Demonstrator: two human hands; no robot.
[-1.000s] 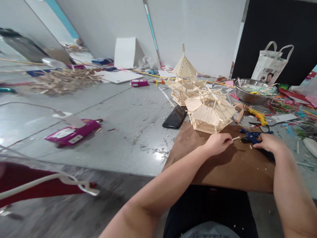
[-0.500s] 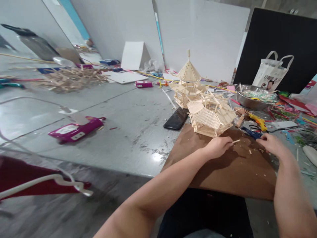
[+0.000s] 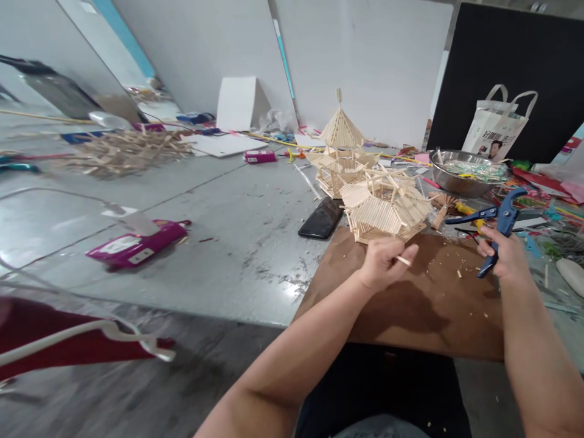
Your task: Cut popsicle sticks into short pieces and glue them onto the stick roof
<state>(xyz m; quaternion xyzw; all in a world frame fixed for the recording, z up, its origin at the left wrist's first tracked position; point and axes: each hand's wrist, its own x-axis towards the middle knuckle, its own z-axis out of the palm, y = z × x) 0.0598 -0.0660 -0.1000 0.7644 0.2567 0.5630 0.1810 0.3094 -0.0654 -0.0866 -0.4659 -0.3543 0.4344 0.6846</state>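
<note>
My left hand (image 3: 385,261) is closed on a short pale wooden stick (image 3: 403,261), whose end juts out past the fingers. It is just in front of a low, many-sided pavilion roof model (image 3: 383,207) built of thin sticks. Raised over the right part of the brown board (image 3: 410,304), my right hand (image 3: 504,252) grips a blue-handled cutter (image 3: 504,219), its handles spread apart. Behind the low model stands a taller stick pavilion (image 3: 342,140) with a pointed roof. Small stick offcuts are scattered on the board between my hands.
A black phone (image 3: 321,218) lies left of the models. Farther left is a purple power strip (image 3: 139,243) with a plug. At the right are a metal bowl (image 3: 469,176), a yellow glue gun (image 3: 466,210) and craft scraps. A stick pile (image 3: 132,149) lies back left.
My right hand has picked the blue cutter up off the table and lifted it. My left hand has drawn slightly left with the stick, and its wrist has turned.
</note>
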